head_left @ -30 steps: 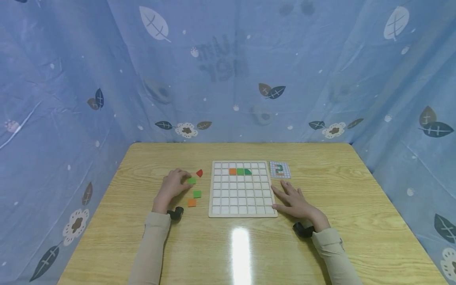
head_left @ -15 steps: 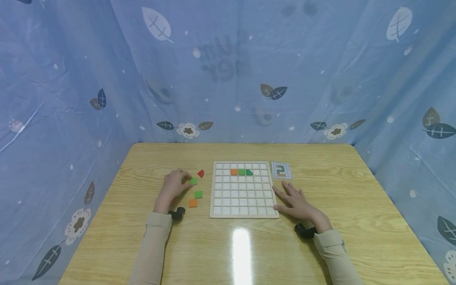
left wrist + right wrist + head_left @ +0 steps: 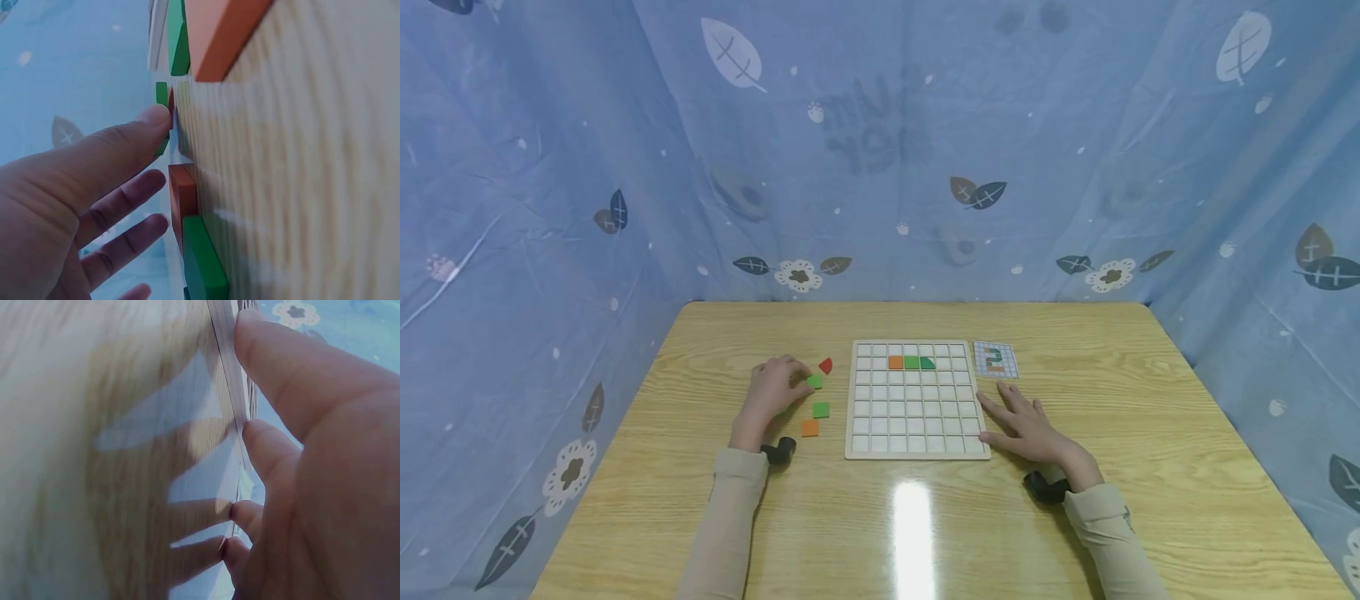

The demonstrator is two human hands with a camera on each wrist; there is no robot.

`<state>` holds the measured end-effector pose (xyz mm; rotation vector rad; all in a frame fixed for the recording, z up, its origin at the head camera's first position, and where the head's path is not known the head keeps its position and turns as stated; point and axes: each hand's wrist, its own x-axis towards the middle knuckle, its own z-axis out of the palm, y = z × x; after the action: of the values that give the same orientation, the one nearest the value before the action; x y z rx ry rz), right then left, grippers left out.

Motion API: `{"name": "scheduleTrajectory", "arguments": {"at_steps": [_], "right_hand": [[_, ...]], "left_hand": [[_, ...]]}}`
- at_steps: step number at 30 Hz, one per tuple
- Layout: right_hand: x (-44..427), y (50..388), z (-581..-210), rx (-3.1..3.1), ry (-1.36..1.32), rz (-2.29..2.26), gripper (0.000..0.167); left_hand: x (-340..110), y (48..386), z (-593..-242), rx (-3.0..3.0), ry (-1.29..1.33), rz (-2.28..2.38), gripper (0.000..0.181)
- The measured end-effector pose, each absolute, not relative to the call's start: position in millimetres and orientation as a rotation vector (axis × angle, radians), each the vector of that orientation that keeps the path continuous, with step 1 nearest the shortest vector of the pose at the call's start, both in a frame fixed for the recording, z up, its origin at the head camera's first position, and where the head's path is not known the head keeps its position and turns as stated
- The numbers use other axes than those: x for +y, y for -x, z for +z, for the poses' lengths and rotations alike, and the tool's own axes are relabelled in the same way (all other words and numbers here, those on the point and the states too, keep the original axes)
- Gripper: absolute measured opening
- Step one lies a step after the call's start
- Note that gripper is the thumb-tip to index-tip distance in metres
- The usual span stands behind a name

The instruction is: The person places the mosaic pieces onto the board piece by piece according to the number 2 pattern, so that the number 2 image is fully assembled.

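My left hand point(image 3: 770, 390) pinches a green square tile point(image 3: 815, 381) between thumb and index finger, left of the white grid board point(image 3: 917, 452). In the left wrist view the thumb covers part of this green tile point(image 3: 161, 94); the other fingers are loosely bent. Just beyond it lies a red quarter-circle tile point(image 3: 826, 366). Nearer are another green square tile point(image 3: 821, 410) and an orange square tile point(image 3: 809, 428). My right hand point(image 3: 1028, 429) rests with spread fingers, thumb and index touching the board's right edge.
On the board, an orange tile point(image 3: 896, 362), a green square point(image 3: 912, 362) and a dark green quarter-circle point(image 3: 927, 363) sit in one row. A pattern card point(image 3: 996, 360) lies right of the board. An orange-red tile point(image 3: 182, 197) and a green tile point(image 3: 205, 262) lie by the left fingers.
My left hand has shifted slightly right with the green tile, toward the board. The right hand stays at the board's edge. The whole head view has drifted a little.
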<state>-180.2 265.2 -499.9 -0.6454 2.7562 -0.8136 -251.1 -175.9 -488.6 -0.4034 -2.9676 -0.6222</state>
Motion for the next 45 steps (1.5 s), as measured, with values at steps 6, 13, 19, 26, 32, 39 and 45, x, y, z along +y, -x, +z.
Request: {"name": "scheduleTrajectory", "arguments": {"at_steps": [6, 13, 19, 26, 32, 39, 45], "right_hand": [[263.8, 181.0, -498.5, 2.762, 0.652, -0.809, 0.067], [264.4, 180.7, -497.3, 2.762, 0.654, -0.817, 0.067], [267.0, 178.5, -497.6, 2.763, 0.646, -0.815, 0.068], [267.5, 179.1, -498.5, 2.768, 0.645, -0.809, 0.068], [266.5, 180.3, -498.1, 2.764, 0.647, -0.814, 0.068], [265.8, 180.8, -499.8, 2.759, 0.654, -0.813, 0.069], [265.3, 180.2, -499.4, 2.763, 0.653, -0.827, 0.068]], "left_hand": [[-175.8, 251.3, -486.8, -2.962, 0.405, -0.618, 0.029], [-171.9, 252.5, -484.3, -2.939, 0.421, -0.658, 0.03], [-167.9, 251.8, -481.5, -2.932, 0.426, -0.702, 0.029], [-162.4, 252.4, -480.1, -2.924, 0.453, -0.682, 0.03], [-154.8, 252.5, -480.5, -2.919, 0.5, -0.661, 0.031], [-145.5, 251.8, -479.2, -2.894, 0.543, -0.676, 0.028], [-138.9, 252.6, -478.7, -2.888, 0.574, -0.689, 0.031]]}}
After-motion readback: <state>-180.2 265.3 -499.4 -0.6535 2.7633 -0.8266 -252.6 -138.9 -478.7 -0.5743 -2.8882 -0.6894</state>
